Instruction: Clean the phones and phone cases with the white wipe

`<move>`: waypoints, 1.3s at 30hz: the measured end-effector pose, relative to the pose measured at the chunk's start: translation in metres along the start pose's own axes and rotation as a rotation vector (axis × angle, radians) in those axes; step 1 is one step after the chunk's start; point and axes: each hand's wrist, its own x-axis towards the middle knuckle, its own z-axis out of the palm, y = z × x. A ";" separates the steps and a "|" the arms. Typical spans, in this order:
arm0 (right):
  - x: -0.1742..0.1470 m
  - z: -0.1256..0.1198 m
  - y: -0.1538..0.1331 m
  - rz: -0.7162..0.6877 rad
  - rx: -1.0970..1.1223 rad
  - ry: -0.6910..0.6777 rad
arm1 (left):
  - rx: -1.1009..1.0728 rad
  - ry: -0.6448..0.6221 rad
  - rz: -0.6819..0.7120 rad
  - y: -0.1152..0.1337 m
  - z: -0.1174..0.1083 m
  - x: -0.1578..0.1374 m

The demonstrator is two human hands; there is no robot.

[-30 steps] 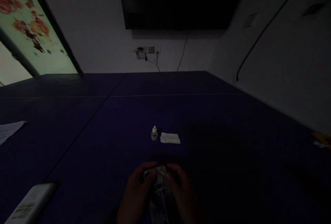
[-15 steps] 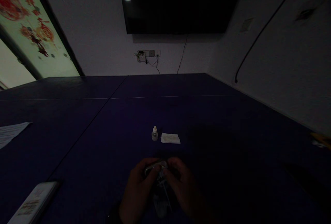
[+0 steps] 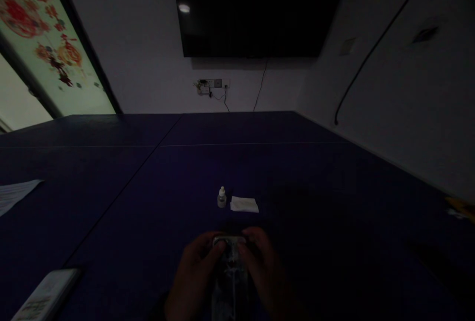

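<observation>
Both hands grip a flat, rectangular thing (image 3: 230,261) with a clear, shiny rim and crinkled reflections. It may be a clear phone case or plastic packaging; the dimness hides its exact kind. My left hand (image 3: 195,274) is closed on its upper left corner, thumb on the face. At the upper right corner my right hand (image 3: 261,266) pinches it the same way. Its lower end runs down toward the bottom of the view. Just beyond the hands stand a small dropper bottle (image 3: 221,198) with a pale cap and, to its right, a folded white cloth or tissue (image 3: 244,205).
The dark blue table (image 3: 148,222) has a seam running across it. A white box-like object (image 3: 46,294) lies at lower left, with paper sheets (image 3: 17,195) farther back. A yellow item (image 3: 462,208) is at the right edge. A large screen (image 3: 260,9) hangs on the wall.
The held thing has turned from a slanted pose to a straighter one, its top edge now level between both hands. The whole view has shifted slightly; bottle and cloth stay put.
</observation>
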 end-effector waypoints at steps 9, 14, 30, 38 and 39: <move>0.003 0.002 -0.022 -0.070 -0.107 -0.004 | 0.182 -0.042 0.059 0.016 -0.003 0.004; 0.005 -0.002 0.001 -0.174 -0.201 0.002 | 0.370 -0.020 0.161 0.019 -0.003 -0.006; 0.000 -0.014 -0.022 -0.471 -0.435 -0.113 | 0.644 0.011 0.481 0.011 -0.001 -0.014; -0.005 -0.013 -0.019 -0.439 -0.436 -0.071 | 0.723 -0.001 0.479 0.013 0.006 -0.023; -0.008 -0.012 -0.019 -0.449 -0.449 -0.048 | 0.741 0.003 0.474 0.014 0.007 -0.026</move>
